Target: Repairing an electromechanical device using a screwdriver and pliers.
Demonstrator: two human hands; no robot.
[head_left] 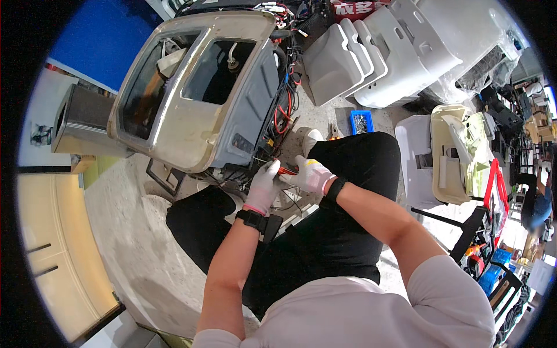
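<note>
My right hand (310,175), in a whitish glove, is closed round a tool with a red-and-dark handle (287,169); its exact kind is partly hidden by the fingers. My left hand (264,187), gloved too, is beside it with the fingers pinched together. A thin metal rod sticks out past the left fingertips, and what they grip is not clear. Both hands are between my knees, close to the lower corner of a beige-and-grey shell (168,113) with two openings. Loose wires (284,110), red, blue and black, run along the shell's right side.
A small blue tray (362,122) of small parts lies beyond my right knee, with orange-handled pliers (333,132) nearby. Grey panels (333,64) lean at the back. Pale plastic trays (449,153) and a red frame (495,188) stand at right. A metal cabinet (87,122) is at left.
</note>
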